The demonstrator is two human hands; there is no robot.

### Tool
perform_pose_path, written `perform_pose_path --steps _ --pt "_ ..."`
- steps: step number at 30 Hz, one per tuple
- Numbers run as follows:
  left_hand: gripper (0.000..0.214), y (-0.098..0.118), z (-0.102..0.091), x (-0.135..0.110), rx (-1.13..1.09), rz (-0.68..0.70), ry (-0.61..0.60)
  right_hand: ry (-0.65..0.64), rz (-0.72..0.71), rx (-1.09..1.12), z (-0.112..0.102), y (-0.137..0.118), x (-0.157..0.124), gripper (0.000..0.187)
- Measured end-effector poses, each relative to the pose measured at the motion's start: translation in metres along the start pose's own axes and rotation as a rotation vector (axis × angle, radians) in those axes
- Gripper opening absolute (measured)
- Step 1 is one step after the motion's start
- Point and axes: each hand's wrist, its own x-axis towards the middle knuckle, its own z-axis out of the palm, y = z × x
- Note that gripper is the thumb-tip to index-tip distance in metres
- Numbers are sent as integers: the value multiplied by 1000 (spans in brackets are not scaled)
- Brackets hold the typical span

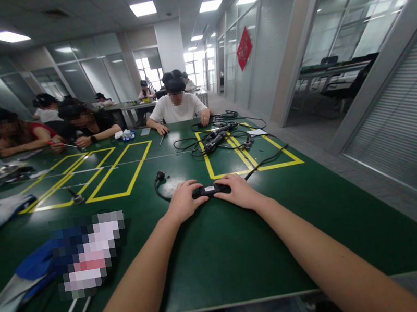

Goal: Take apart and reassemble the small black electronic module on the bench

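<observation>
Both my hands rest on a small black oblong device (211, 190) with a white label, lying on the green table (225, 259). My left hand (184, 201) grips its left end with curled fingers. My right hand (239, 191) grips its right end the same way. A black cable (159, 185) with a plug curls off to the left of the device, and another cable (268, 159) runs away to the right across a yellow taped rectangle (249, 152).
A tangle of black cables and tools (218, 137) lies inside the yellow rectangle. A person in white (178, 109) sits across the table; other people (85, 125) sit at the far left. A blue and white cloth bundle (37, 273) lies near left.
</observation>
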Motion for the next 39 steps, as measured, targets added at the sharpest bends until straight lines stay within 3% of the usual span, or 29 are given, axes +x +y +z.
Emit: perform_pose_path --steps 18,28,36,39 --pt "35 6 -4 -1 5 -1 -35 -7 70 99 3 7 4 43" --pt "37 14 -9 -1 25 -93 -73 -7 61 118 4 6 6 40" --pt "47 20 -7 -10 58 -88 -33 46 57 98 3 -3 0 48" --pt "50 19 -5 -11 47 -64 -12 44 65 134 1 -3 0 40"
